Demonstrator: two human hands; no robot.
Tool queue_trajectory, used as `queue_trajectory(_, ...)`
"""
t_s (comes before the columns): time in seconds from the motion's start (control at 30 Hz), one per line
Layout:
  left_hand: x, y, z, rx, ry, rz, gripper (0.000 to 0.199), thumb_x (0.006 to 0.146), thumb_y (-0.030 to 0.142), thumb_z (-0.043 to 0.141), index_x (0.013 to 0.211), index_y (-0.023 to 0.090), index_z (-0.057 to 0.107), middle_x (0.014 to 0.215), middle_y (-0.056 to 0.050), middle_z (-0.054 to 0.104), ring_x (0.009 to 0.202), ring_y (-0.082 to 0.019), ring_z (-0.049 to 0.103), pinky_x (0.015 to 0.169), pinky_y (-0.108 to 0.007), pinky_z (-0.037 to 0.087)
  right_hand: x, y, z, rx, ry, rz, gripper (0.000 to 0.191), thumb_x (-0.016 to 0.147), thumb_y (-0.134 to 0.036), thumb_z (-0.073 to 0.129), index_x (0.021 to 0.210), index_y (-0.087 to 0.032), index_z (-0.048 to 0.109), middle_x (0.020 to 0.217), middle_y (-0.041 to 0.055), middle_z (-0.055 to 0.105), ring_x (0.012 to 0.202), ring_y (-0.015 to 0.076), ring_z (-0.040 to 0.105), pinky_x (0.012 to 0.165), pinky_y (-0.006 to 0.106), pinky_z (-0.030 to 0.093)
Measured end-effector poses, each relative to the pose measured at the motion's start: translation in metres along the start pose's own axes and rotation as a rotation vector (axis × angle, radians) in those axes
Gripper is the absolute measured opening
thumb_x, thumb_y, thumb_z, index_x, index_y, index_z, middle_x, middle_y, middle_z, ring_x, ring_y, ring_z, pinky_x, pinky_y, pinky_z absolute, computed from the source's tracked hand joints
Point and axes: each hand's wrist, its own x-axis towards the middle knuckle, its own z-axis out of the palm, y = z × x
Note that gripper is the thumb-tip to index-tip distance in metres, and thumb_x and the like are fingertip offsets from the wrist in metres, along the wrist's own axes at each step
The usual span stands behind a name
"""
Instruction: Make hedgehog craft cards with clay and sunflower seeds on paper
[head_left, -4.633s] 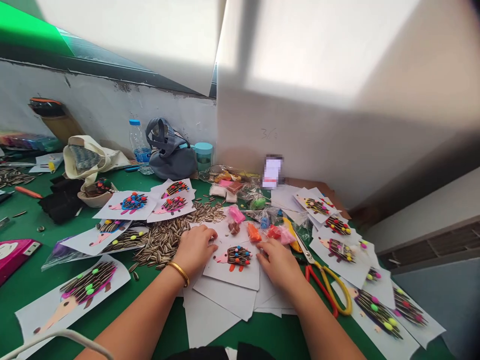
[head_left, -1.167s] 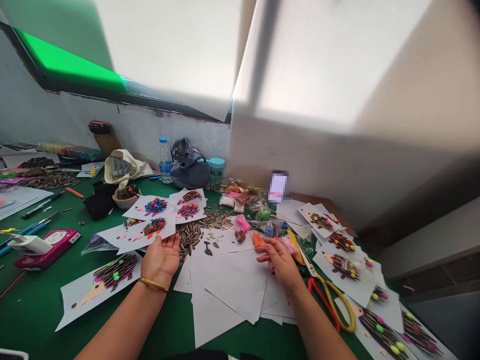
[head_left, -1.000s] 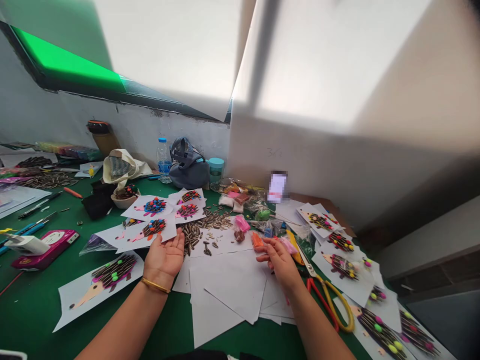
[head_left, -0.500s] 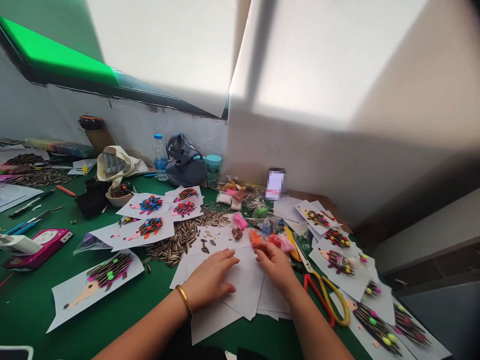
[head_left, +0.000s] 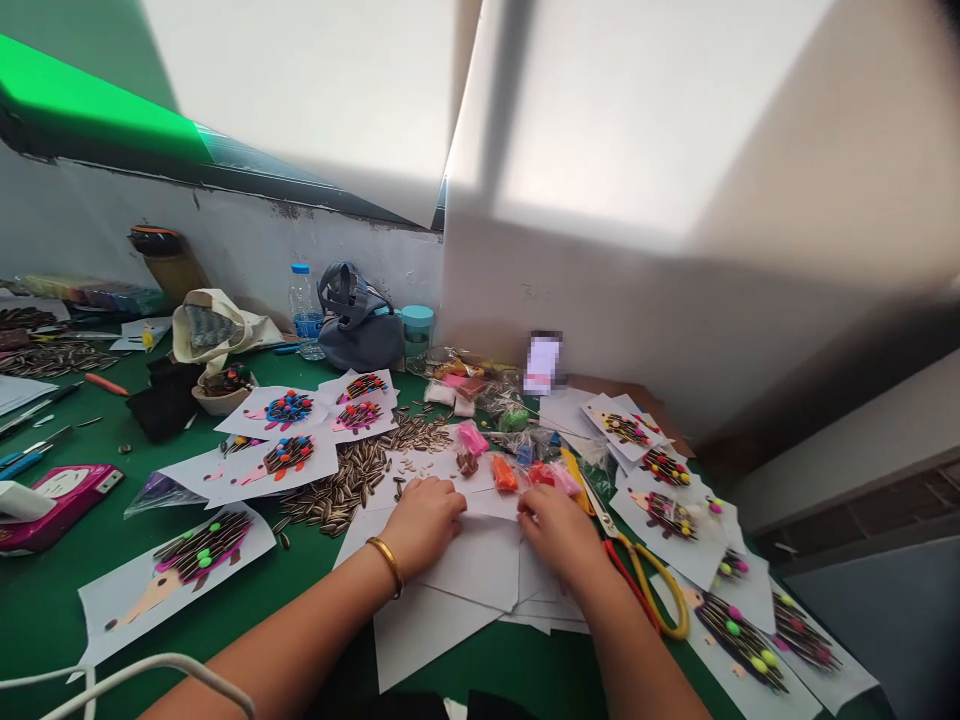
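A table with a green top (head_left: 75, 440) is crowded with craft work: paper hedgehog pictures (head_left: 176, 565) with sunflower-seed spines lie scattered across it, a loose heap of sunflower seeds (head_left: 330, 490) among them. Near the front sit a stack of white paper (head_left: 427, 640) and scissors with yellow and red handles (head_left: 649, 590) — further back stand a plastic water bottle (head_left: 304, 315), a grey bag (head_left: 360, 330) and a teal-lidded cup (head_left: 417, 335).
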Motion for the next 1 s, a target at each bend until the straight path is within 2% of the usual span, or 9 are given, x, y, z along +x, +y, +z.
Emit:
queue_trajectory(0.1, 0.002, -0.002, 0.001, -0.032, 0.004, -0.021, 0.006, 0.081, 0.020, 0.063, 0.082, 0.021, 0.069, 0.090, -0.008, 0.068, 0.095, -0.026, 0.061, 0.083, -0.038, 0.039, -0.003, 0.027, -0.012, -0.105, 0.031, 0.189, 0.014, 0.084, -0.021, 0.058, 0.086, -0.026, 0.071, 0.093, 0.0065, 0.070, 0.088, 0.0238, 0.063, 0.064, 0.029, 0.037)
queue_trajectory(0.2, 0.003, -0.002, 0.005, -0.068, 0.016, -0.045, 0.006, 0.082, 0.024, 0.064, 0.083, 0.021, 0.069, 0.089, -0.008, 0.068, 0.092, -0.025, 0.062, 0.081, -0.036, 0.039, -0.005, 0.042, -0.014, -0.144, -0.013, 0.244, 0.016, 0.077, -0.018, 0.062, 0.084, -0.027, 0.072, 0.091, 0.0062, 0.071, 0.080, 0.0224, 0.063, 0.057, 0.028, 0.030)
queue_trajectory(0.4, 0.002, -0.010, 0.002, -0.172, 0.045, -0.077, 0.018, 0.081, 0.035, 0.068, 0.092, 0.021, 0.070, 0.092, -0.009, 0.070, 0.094, -0.028, 0.062, 0.082, -0.037, 0.041, -0.005, 0.039, -0.011, -0.149, -0.022, 0.245, 0.014, 0.075, -0.015, 0.061, 0.076, -0.025, 0.070, 0.083, 0.0069, 0.070, 0.075, 0.0218, 0.062, 0.055, 0.028, 0.027)
queue_trajectory(0.53, -0.004, -0.023, -0.004, -0.255, 0.036, -0.103, 0.022, 0.081, 0.027, 0.064, 0.101, 0.024, 0.072, 0.095, -0.008, 0.072, 0.091, -0.025, 0.064, 0.081, -0.033, 0.043, -0.008, 0.036, -0.019, -0.085, 0.036, 0.279, 0.008, 0.075, -0.018, 0.062, 0.076, -0.025, 0.066, 0.080, 0.0052, 0.069, 0.072, 0.0212, 0.060, 0.055, 0.027, 0.028)
queue_trajectory(0.63, -0.007, -0.030, -0.005, -0.285, 0.034, -0.118, 0.022, 0.080, 0.019, 0.061, 0.097, 0.025, 0.073, 0.094, -0.007, 0.073, 0.088, -0.024, 0.065, 0.079, -0.032, 0.043, -0.008, 0.034, -0.020, 0.147, 0.085, 0.271, 0.010, 0.078, -0.025, 0.060, 0.084, -0.028, 0.068, 0.078, 0.0018, 0.069, 0.068, 0.0195, 0.058, 0.056, 0.027, 0.033)
queue_trajectory(0.77, -0.007, -0.031, -0.002, -0.283, 0.047, -0.120, 0.017, 0.080, 0.020, 0.062, 0.091, 0.024, 0.074, 0.093, -0.007, 0.073, 0.088, -0.025, 0.064, 0.078, -0.033, 0.042, -0.007, 0.026, -0.015, 0.657, 0.172, 0.187, 0.040, 0.081, -0.035, 0.060, 0.120, -0.031, 0.063, 0.084, 0.0006, 0.067, 0.068, 0.0179, 0.058, 0.063, 0.030, 0.044)
queue_trajectory(0.8, -0.007, -0.030, -0.001, -0.278, 0.053, -0.121, 0.015, 0.080, 0.022, 0.062, 0.090, 0.024, 0.073, 0.093, -0.007, 0.073, 0.088, -0.026, 0.064, 0.078, -0.033, 0.041, -0.007, 0.022, -0.014, 0.790, 0.165, 0.173, 0.041, 0.082, -0.037, 0.060, 0.122, -0.029, 0.063, 0.084, 0.0013, 0.066, 0.067, 0.0174, 0.058, 0.064, 0.030, 0.046)
queue_trajectory(0.9, -0.007, -0.031, 0.001, -0.260, 0.068, -0.131, 0.013, 0.083, 0.026, 0.061, 0.088, 0.023, 0.073, 0.090, -0.008, 0.072, 0.087, -0.026, 0.063, 0.076, -0.033, 0.040, -0.008, 0.010, -0.011, 1.141, 0.052, 0.140, 0.035, 0.084, -0.043, 0.058, 0.111, -0.023, 0.069, 0.087, 0.0052, 0.069, 0.071, 0.0192, 0.063, 0.070, 0.035, 0.050)
queue_trajectory(1.0, -0.008, -0.034, 0.001, -0.246, 0.077, -0.138, 0.013, 0.084, 0.027, 0.059, 0.086, 0.023, 0.072, 0.089, -0.008, 0.072, 0.085, -0.025, 0.062, 0.074, -0.033, 0.040, -0.008, 0.000, -0.007, 1.338, -0.021, 0.112, 0.037, 0.081, -0.043, 0.064, 0.112, -0.024, 0.068, 0.098, 0.0084, 0.072, 0.091, 0.0252, 0.067, 0.080, 0.039, 0.051)
